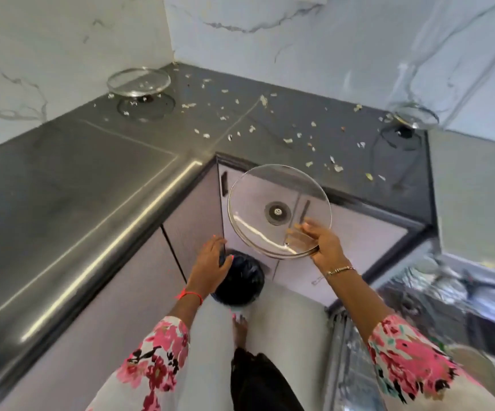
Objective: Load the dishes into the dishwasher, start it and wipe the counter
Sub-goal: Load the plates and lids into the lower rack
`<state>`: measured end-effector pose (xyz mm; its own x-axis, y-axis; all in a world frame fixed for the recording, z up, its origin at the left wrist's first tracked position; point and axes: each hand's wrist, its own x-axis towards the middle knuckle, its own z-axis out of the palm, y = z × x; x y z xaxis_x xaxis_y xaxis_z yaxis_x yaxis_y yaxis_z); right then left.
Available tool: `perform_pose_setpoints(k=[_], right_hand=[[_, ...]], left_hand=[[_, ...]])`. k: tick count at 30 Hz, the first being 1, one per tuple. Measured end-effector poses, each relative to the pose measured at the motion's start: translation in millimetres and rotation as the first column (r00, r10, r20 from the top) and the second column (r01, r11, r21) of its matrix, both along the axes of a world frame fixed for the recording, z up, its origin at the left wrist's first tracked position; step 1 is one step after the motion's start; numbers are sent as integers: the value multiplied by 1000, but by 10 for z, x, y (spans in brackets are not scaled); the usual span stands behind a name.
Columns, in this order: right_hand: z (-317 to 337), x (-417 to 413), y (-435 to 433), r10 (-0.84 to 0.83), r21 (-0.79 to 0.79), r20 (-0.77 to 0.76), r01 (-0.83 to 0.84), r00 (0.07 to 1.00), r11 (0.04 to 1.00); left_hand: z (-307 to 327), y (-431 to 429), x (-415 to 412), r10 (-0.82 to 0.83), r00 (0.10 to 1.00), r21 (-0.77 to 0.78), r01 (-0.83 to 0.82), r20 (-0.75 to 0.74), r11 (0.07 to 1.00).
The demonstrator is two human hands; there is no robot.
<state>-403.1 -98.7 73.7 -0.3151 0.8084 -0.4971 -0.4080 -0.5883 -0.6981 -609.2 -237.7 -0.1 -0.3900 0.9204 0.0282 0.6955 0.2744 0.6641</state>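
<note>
Dark grey corner surface [92, 179] is carrying scattered food scraps [287, 140]. Right hand [326, 244] is gripping round clear glass lid [279, 212] by its near rim, off the surface in front of the cabinets. Left hand [210, 262] is hovering loose and holding nothing over black bin [240, 280].

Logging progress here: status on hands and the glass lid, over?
Right hand grips glass lid by its rim, near the bin. Left hand open at the bin. Two more lids and food scraps on the counter.

Dark grey counter [77, 185], white grey-veined marble wall [299, 40] — pink floral sleeves [157, 363], black bin [240, 280]
</note>
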Motion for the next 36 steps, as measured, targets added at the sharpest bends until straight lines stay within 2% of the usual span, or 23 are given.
perform_pose_setpoints(k=[3,6,9,12,18,22,29,33,36], right_hand=[[-266,610,-621,-18,-66,97,25,995,997],[-581,1183,-1194,-110,-145,188,139,976,980],[-855,1651,-1659,-216,-196,296,280,931,940],[-1025,2185,-2058,-252,-227,402,362,880,904],[-1071,3397,-2576,-299,-285,436,446,849,849],[-1150,4435,-2681,-340,-305,454,502,824,809],[-1556,5951,-2545,-235,-314,534,449,812,837],[-1883,6511,-2359,-232,-220,669,486,706,846],[-2340,6857,-2233,-216,-54,829,458,516,888]], left_hand=[[-122,-595,551,-35,998,-77,39,45,996],[-187,-1156,1097,-83,993,-199,99,89,975],[-288,-1522,1512,-151,986,-286,164,69,944],[-370,-1726,1931,-208,978,-349,206,34,914],[-551,-1806,2955,-379,925,-501,335,15,798],[-702,-1713,3969,-449,893,-562,391,40,728],[-1049,-1466,5458,-504,858,-573,465,103,675],[-1468,-1330,5974,-577,804,-586,539,145,605],[-1950,-1260,6313,-614,765,-609,584,192,537]])
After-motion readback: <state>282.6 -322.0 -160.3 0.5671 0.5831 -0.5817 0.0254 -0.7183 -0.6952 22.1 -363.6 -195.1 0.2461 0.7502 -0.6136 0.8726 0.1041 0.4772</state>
